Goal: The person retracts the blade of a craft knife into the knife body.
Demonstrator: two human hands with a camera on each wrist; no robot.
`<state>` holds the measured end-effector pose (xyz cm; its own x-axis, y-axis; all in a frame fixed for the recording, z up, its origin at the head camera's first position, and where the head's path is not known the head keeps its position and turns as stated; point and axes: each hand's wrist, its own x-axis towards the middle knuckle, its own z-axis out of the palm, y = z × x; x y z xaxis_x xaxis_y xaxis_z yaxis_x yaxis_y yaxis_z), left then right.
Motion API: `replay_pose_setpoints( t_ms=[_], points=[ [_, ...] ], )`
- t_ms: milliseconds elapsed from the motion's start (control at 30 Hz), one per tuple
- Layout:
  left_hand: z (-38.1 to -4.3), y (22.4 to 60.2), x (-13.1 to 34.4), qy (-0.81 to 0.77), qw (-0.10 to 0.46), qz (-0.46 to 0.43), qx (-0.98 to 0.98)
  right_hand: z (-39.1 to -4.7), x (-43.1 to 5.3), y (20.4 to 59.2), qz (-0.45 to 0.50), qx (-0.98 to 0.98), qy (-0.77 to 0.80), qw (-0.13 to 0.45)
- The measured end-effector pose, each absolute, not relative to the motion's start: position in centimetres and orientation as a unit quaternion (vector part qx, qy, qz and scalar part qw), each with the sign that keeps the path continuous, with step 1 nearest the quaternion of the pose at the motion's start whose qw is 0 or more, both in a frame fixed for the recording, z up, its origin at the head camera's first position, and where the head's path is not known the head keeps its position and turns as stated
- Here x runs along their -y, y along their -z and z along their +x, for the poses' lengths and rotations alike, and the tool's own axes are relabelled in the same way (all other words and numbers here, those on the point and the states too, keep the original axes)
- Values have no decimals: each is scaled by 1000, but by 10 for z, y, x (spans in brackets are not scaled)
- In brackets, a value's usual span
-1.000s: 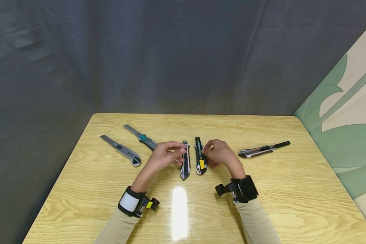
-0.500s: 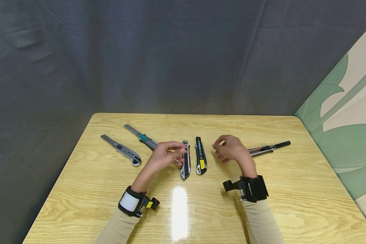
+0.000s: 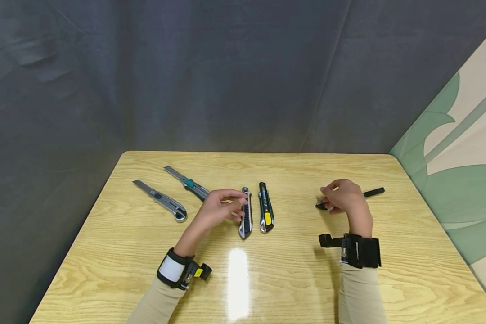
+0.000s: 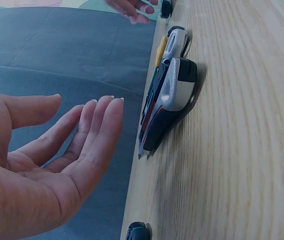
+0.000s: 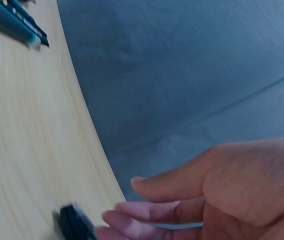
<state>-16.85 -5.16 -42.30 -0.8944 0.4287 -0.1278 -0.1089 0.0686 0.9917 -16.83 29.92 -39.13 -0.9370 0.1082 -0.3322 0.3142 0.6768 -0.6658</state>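
My left hand [image 3: 218,208], fingers relaxed and thumb apart, hovers over the left side of a silver and black utility knife [image 3: 247,221]. In the left wrist view a gap shows between the left hand [image 4: 67,165] and that utility knife [image 4: 169,95]. Over at the right, my right hand [image 3: 346,198] hangs above another utility knife [image 3: 374,192] with a black tip, hiding its middle. The right wrist view has this knife's dark end [image 5: 74,222] near my loosely bent fingers [image 5: 157,212], which hold nothing. A black utility knife with a yellow slider [image 3: 267,213] lies between the hands.
Two more utility knives lie at the left, blades out: a grey one [image 3: 166,202] and one with a teal slider [image 3: 190,183]. The wooden table [image 3: 291,288] meets a dark curtain [image 3: 243,81] at its back edge. A patterned cloth [image 3: 465,180] hangs at the right.
My right hand has moved right, away from the yellow-slider knife, to above the knife at the far right. My left hand and the knives have stayed in place.
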Motion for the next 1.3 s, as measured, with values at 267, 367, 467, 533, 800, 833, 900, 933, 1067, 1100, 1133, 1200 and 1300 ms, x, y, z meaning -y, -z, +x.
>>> replay_pose_setpoints(
  t_ms=[267,367,467,533,800,833,900,933,1067,1100,1133,1200,1300],
  points=[
    [-167,414,53,-668,214,124,-702,-158,-325,392,156,-892,402,136],
    [-161,404,52,-664,210,130,-706,-155,-334,393,180,-887,407,127],
    [-157,397,51,-665,208,130,-706,-153,-344,397,209,-878,415,114],
    [-157,397,50,-663,211,127,-707,-152,-350,401,230,-873,416,107],
    [-156,400,47,-656,209,126,-715,-156,-348,411,267,-911,307,71],
    [-156,401,47,-656,208,126,-714,-158,-346,412,268,-919,281,69],
    [-156,401,47,-657,208,126,-714,-161,-341,414,272,-931,233,68],
    [-156,401,47,-657,209,126,-713,-163,-339,415,276,-934,217,68],
    [-156,402,48,-659,214,127,-710,-170,-333,421,283,-940,179,64],
    [-156,402,48,-660,215,127,-708,-171,-331,422,284,-940,178,63],
    [-156,401,48,-662,215,126,-707,-172,-330,423,285,-940,177,63],
    [-156,401,48,-661,215,125,-708,-174,-330,424,287,-939,178,65],
    [-156,400,48,-659,214,123,-710,-175,-330,425,289,-939,178,64]
  ],
)
